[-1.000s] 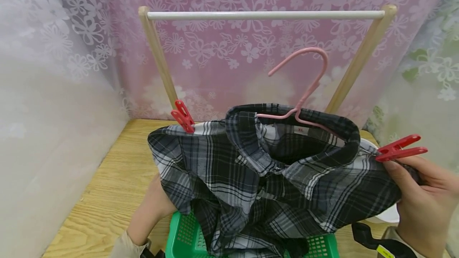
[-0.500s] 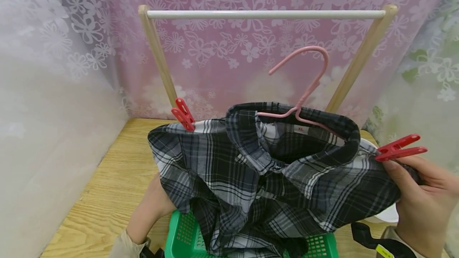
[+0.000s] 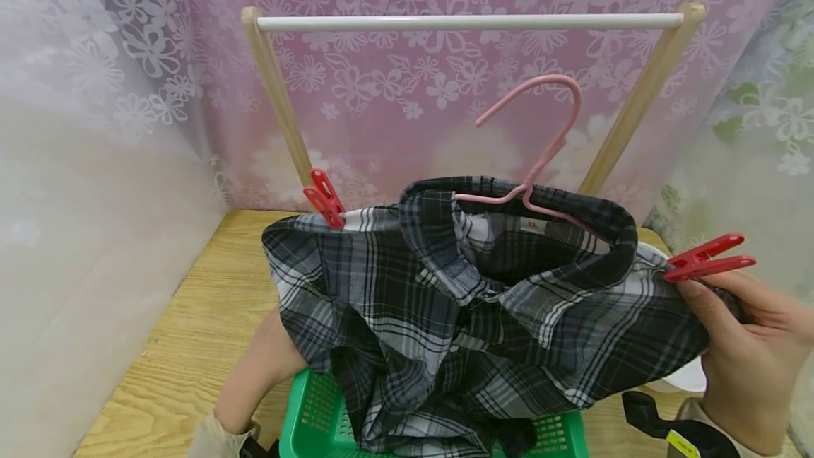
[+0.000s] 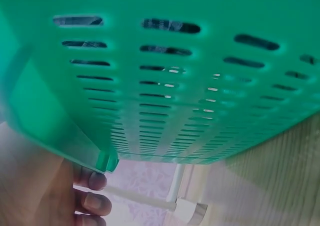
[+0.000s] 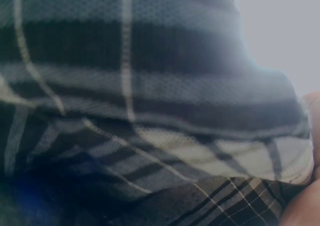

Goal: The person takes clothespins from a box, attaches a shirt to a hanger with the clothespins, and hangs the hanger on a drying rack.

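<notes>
The right hand [image 3: 744,352] sits low at the right, fingers curled and pinching. The left hand [image 3: 267,366] reaches up, mostly hidden, fingertips [image 4: 92,201] curled.

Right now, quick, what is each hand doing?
Left hand: mostly hidden under the plaid shirt; cannot be told.
Right hand: holding the plaid shirt's shoulder beside a red clothespin.

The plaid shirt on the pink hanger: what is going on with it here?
A person holds the plaid shirt on a pink hanger above a green basket. The right hand grips the shirt's shoulder beside a red clothespin. The left hand reaches under the other shoulder, where another red peg sits. The hanger is not on the rail.
</notes>
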